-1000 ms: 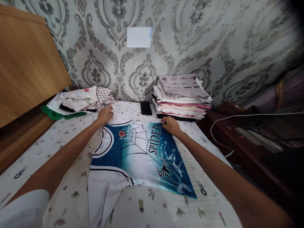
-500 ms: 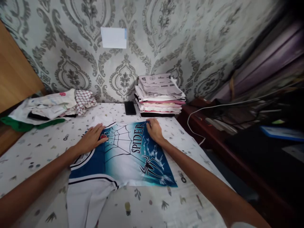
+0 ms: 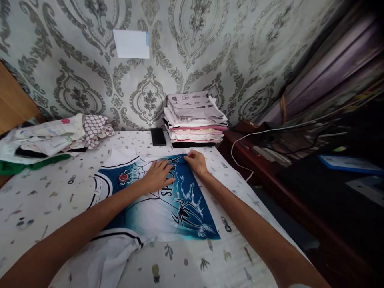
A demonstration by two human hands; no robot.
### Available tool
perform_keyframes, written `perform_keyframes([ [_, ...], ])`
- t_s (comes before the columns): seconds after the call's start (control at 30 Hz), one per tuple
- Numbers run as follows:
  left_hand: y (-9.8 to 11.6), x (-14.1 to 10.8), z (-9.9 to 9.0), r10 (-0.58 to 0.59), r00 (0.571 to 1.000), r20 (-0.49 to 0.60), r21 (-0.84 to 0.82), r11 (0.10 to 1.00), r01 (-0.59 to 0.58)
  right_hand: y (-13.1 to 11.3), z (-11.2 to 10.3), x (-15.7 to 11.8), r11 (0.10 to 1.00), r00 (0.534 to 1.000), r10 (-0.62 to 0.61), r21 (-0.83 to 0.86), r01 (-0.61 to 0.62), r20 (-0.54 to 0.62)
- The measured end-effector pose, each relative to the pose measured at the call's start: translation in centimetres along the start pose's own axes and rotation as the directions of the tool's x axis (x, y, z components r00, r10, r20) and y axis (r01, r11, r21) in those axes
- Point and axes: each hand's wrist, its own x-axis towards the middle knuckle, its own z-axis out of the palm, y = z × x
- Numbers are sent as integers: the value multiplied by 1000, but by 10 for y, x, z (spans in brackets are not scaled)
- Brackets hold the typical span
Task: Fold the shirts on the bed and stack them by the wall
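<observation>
A blue and white shirt (image 3: 141, 220) with a spider and web print lies spread on the patterned sheet (image 3: 180, 264). Its neckline points left and its hem points right. My left hand (image 3: 157, 176) rests flat on the print with its fingers stretched out, covering part of the lettering. At the far hem corner, my right hand (image 3: 196, 162) pinches the shirt's edge between thumb and fingers. One white sleeve trails toward me at the lower left, partly behind my left forearm.
A neat stack of folded clothes (image 3: 195, 120) stands against the wall, with a black phone (image 3: 158, 137) beside it. A loose heap of clothes (image 3: 54, 136) lies at the far left. On the right, a white cable (image 3: 237, 156) hangs over a dark wooden edge (image 3: 255, 160).
My left hand has slid right, from near the collar onto the middle of the print. The right hand stays at the hem corner. The view has shifted slightly right.
</observation>
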Motion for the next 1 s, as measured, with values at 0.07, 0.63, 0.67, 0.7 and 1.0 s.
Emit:
perform_keyframes([
  [0.07, 2, -3, 7, -17, 1000, -5, 32, 999, 17, 4, -4, -7, 995, 999, -13, 96, 10, 31],
  [0.63, 16, -7, -9, 67, 998, -10, 4, 998, -67, 6, 5, -3, 902, 990, 47, 420, -100, 135],
  [0.67, 16, -7, -10, 89, 996, -6, -11, 996, -89, 5, 5, -1, 906, 990, 66, 409, -112, 125],
  [0.7, 16, -7, -11, 112, 994, -6, -26, 993, -112, 4, 6, 2, 910, 990, 85, 395, -124, 112],
  [1.0, -30, -24, -29, -142, 984, -104, 26, 989, 145, -15, 8, -6, 987, 996, 43, 159, -31, -73],
])
